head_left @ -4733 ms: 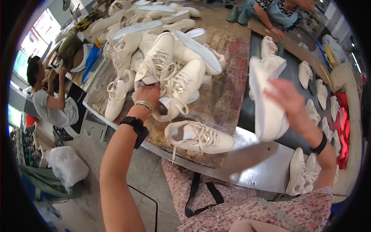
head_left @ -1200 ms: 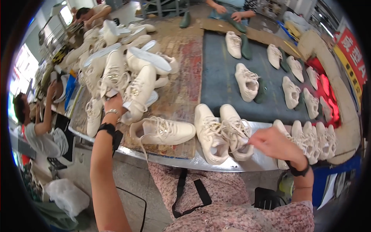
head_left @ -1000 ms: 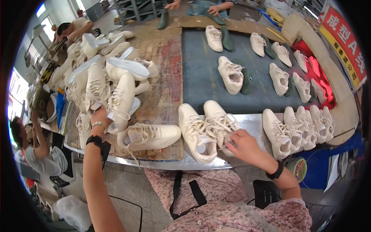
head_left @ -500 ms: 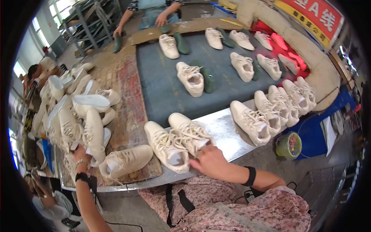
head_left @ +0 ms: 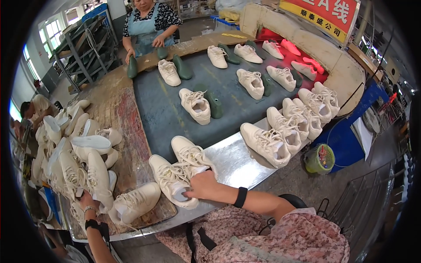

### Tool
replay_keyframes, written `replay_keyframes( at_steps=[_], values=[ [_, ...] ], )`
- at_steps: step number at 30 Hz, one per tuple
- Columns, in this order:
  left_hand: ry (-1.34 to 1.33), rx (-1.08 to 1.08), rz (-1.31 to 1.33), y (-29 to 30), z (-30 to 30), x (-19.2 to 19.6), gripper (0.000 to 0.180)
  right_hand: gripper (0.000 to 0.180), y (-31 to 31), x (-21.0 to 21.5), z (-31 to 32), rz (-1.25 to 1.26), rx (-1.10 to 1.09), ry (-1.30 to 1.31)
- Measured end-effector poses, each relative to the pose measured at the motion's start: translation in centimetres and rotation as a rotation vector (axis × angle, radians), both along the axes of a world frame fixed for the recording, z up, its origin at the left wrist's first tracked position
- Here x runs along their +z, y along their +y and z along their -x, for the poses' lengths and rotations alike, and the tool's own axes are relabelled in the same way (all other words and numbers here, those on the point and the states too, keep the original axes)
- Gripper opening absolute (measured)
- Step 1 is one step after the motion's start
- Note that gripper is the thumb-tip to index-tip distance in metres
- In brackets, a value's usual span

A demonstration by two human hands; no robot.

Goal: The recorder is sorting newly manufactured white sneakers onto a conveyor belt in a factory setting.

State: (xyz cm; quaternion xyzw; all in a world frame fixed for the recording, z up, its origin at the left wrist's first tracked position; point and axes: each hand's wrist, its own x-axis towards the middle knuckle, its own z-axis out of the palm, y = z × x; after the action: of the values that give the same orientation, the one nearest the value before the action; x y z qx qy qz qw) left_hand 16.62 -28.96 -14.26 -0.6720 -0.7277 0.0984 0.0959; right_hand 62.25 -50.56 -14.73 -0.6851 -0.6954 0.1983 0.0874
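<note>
Right hand [head_left: 202, 186] flat on paired sneakers [head_left: 182, 171]; left hand [head_left: 89, 202] at shoe pile [head_left: 83, 171].

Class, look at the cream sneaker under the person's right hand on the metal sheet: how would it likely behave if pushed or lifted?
The cream sneaker would probably slide easily, since it lies on smooth metal sheet. It likely keeps its shape when lifted: the upper stands up on a thick sole. Its loose laces may dangle or snag on the neighbouring sneaker. The right hand rests at its opening.
</note>
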Motion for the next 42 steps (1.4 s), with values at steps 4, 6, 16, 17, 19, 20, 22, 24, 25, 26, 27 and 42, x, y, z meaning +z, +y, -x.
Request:
replay_keyframes(
  at_steps=[4, 6, 16, 17, 19, 20, 22, 24, 25, 26, 27, 42],
  values=[
    [0.059, 0.017, 0.026, 0.5, 1.1, -0.4, 0.075, 0.038, 0.2, -1.0, -1.2, 0.035, 0.059, -0.06],
    [0.066, 0.024, 0.028, 0.7, 1.2, -0.6, 0.075, 0.034, 0.1, -1.5, -2.5, 0.083, 0.081, -0.14],
    [0.043, 0.066, 0.068, 0.9, 0.2, 0.2, 0.078, 0.026, -1.4, -0.6, -3.9, -0.081, 0.019, -0.177],
    [0.051, 0.082, 0.081, 1.2, 0.7, 0.0, 0.079, 0.026, -0.7, -1.0, -3.5, -0.089, 0.007, -0.179],
    [0.098, 0.066, 0.036, 1.8, 3.2, -1.3, 0.082, 0.016, 0.6, -2.2, -2.4, -0.067, -0.035, -0.206],
    [0.103, 0.064, 0.054, 2.0, 4.2, -2.1, 0.084, 0.014, 0.8, -2.9, -2.2, -0.153, -0.06, -0.158],
    [0.083, 0.081, 0.089, 3.3, 2.2, -1.6, 0.087, 0.017, 1.4, -3.8, -3.3, -0.166, -0.084, -0.03],
    [0.093, 0.08, 0.065, 3.1, 4.2, -2.4, 0.091, 0.02, 1.2, -1.1, -4.6, -0.168, -0.09, 0.015],
    [0.054, 0.099, 0.109, 3.2, 3.8, -2.3, 0.093, 0.023, 0.6, 0.7, -5.6, -0.146, -0.105, 0.065],
    [0.052, 0.142, 0.139, 3.1, 3.4, -1.9, 0.094, 0.029, -0.1, 3.0, -6.9, -0.111, -0.127, 0.149],
    [0.049, 0.186, 0.172, 3.2, 2.9, -1.7, 0.094, 0.033, -0.9, 5.7, -8.3, -0.058, -0.206, 0.22],
    [-0.004, 0.097, 0.099, 5.6, 4.0, -3.3, 0.093, 0.058, -14.2, 12.6, -38.6, -0.133, -0.901, -0.047]
  ],
)
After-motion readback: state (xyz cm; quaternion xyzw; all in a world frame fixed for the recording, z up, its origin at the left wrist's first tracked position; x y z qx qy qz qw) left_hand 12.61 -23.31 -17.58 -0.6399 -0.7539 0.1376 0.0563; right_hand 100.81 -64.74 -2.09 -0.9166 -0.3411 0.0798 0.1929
